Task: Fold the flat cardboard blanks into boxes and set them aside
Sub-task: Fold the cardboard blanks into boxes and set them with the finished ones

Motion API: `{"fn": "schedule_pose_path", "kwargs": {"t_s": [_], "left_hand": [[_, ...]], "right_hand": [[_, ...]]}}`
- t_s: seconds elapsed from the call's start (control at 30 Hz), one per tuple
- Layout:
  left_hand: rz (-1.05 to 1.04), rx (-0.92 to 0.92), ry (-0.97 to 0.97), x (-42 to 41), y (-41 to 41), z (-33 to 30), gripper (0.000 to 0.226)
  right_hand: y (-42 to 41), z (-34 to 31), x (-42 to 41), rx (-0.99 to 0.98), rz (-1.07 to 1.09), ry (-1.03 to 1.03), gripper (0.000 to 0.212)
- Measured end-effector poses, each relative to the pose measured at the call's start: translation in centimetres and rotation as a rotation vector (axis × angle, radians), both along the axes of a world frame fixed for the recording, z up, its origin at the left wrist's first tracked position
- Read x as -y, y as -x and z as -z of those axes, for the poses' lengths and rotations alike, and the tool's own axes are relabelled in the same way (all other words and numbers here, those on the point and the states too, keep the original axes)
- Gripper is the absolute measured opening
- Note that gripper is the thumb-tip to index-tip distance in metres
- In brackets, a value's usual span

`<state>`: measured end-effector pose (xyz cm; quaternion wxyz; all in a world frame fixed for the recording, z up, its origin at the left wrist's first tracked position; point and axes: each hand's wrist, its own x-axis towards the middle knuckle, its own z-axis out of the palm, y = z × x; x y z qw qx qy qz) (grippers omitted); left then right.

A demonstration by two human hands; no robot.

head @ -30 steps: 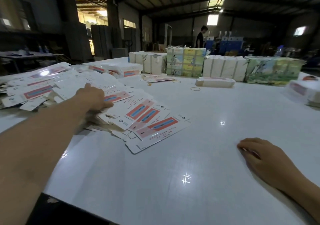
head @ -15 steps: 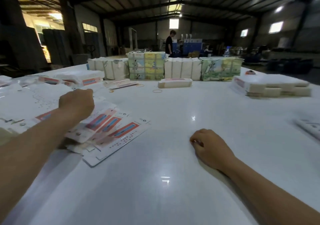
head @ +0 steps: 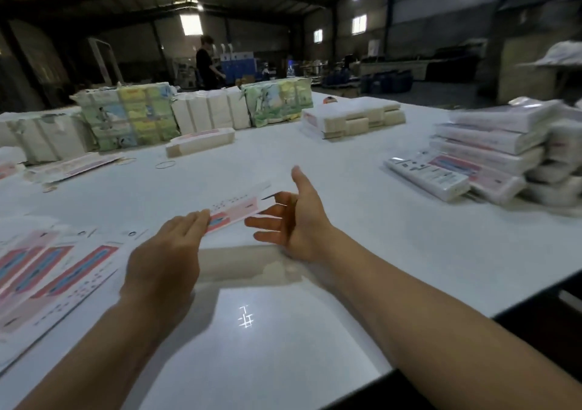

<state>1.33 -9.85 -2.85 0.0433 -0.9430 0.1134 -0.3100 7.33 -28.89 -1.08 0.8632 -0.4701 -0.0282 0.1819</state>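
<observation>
Blank (head: pixel 234 212) between both hands (head: pixel 165 258).

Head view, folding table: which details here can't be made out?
- Flat pink-and-white cardboard blank: its print is motion-blurred; left hand covers its near end.
- Right hand: whether it touches the blank is unclear.
- Fanned pile of flat blanks: cut off by the left edge.
- Stacked white boxes: blurred, cropped right.

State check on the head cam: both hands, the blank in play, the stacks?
left hand: pinches one blank at its near end
blank: flat, unfolded, held above the table
right hand: open, fingers spread beside the blank
loose blanks: flat, fanned out, left
finished boxes: folded, stacked, right
</observation>
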Motion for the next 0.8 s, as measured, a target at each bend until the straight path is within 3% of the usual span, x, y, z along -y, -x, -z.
{"fn": "schedule_pose_path", "kwargs": {"t_s": [0.07, 0.17, 0.2, 0.37, 0.5, 0.63, 0.8], "left_hand": [[0.000, -0.027, -0.029, 0.1, 0.3, 0.0, 0.072], [0.065, -0.030, 0.023, 0.5, 0.4, 0.1, 0.048], [0.068, -0.028, 0.053, 0.7, 0.3, 0.2, 0.046], [-0.018, -0.048, 0.133, 0.9, -0.2, -0.9, 0.084], [0.047, -0.020, 0.154, 0.8, 0.2, -1.4, 0.087], [0.051, -0.033, 0.081, 1.2, 0.9, -1.8, 0.094], [0.057, -0.029, 0.013, 1.5, 1.2, -1.8, 0.093]], "right_hand": [[0.3, -0.1, -0.2, 0.067, -0.040, 0.127, 0.032], [0.4, -0.1, -0.4, 0.131, 0.026, 0.201, 0.008], [0.4, -0.2, -0.3, 0.157, 0.019, 0.208, 0.009], [0.8, -0.3, 0.0, 0.268, -0.246, 0.140, 0.017], [0.7, -0.3, 0.4, 0.325, -0.373, 0.102, 0.023], [0.5, -0.2, 0.6, 0.378, -0.353, 0.167, 0.042], [0.4, -0.1, 1.0, 0.396, -0.413, 0.195, 0.045]]}}
